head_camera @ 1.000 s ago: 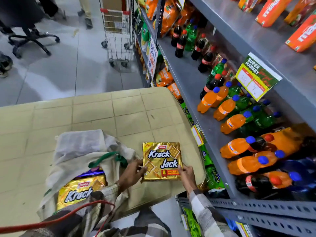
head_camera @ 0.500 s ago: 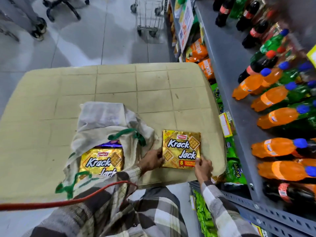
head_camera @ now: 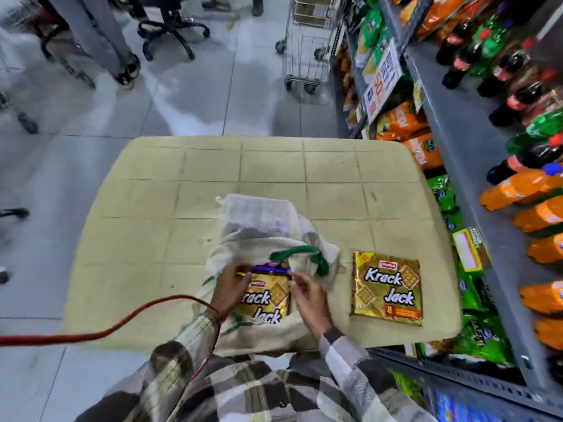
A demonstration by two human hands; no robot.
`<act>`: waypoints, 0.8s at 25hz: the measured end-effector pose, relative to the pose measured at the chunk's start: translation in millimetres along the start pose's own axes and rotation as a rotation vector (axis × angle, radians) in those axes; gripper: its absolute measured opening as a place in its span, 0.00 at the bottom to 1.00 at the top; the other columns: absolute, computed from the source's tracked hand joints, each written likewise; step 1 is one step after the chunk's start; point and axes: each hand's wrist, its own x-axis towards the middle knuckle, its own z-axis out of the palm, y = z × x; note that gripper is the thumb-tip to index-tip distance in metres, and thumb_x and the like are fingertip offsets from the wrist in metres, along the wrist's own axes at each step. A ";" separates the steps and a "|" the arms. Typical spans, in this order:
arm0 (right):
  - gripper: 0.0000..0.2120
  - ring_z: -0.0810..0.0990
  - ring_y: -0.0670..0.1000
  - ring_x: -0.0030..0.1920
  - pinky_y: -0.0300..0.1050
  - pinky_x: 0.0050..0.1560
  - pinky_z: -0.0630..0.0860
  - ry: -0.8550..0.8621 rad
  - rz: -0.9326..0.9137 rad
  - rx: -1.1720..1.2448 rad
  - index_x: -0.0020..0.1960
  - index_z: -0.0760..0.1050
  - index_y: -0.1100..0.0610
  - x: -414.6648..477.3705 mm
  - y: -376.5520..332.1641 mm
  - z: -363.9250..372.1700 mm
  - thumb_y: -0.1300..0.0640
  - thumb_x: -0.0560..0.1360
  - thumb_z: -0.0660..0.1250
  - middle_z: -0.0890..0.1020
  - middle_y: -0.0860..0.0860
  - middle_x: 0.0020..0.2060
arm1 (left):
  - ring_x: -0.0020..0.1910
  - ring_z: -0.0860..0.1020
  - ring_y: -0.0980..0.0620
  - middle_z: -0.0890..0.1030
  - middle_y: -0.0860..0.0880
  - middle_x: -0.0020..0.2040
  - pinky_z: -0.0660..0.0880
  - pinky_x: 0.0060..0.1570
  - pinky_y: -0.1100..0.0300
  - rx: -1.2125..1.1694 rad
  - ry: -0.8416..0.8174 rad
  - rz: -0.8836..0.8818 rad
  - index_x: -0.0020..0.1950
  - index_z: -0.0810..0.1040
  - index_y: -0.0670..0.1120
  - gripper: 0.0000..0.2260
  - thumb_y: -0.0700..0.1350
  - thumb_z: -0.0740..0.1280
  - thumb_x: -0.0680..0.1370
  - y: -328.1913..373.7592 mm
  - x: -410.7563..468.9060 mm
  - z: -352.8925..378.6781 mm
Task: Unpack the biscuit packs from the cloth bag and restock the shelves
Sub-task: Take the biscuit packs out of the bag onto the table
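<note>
A gold Krack Jack biscuit pack [head_camera: 387, 287] lies flat on the beige table [head_camera: 189, 190], to the right of the cream cloth bag [head_camera: 262, 220] with green handles. A second gold pack [head_camera: 268, 296] sits in the bag's mouth, with a purple pack edge behind it. My left hand [head_camera: 228, 287] grips that second pack's left top corner. My right hand [head_camera: 307, 295] holds its right edge, fingers pinched at the top corner. The bag's lower part is hidden by my sleeves.
A grey metal shelf [head_camera: 457, 153] runs along the right with orange, green and dark soda bottles [head_camera: 518, 187]; snack bags fill the level below. A wire trolley [head_camera: 307, 44] and an office chair [head_camera: 170, 28] stand on the floor beyond. A red cable [head_camera: 91, 333] crosses the lower left.
Both hands left the first pack, which now lies on the table, and moved left to the pack in the bag. The camera tilted further down.
</note>
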 end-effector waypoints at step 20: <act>0.19 0.79 0.54 0.53 0.44 0.55 0.75 -0.246 0.605 -0.147 0.63 0.74 0.57 5.6 20.5 42.9 0.52 0.74 0.66 0.81 0.54 0.55 | 0.46 0.82 0.45 0.83 0.48 0.49 0.81 0.50 0.46 -0.054 -0.138 -0.270 0.53 0.74 0.56 0.22 0.48 0.70 0.60 -63.5 -8.5 -13.8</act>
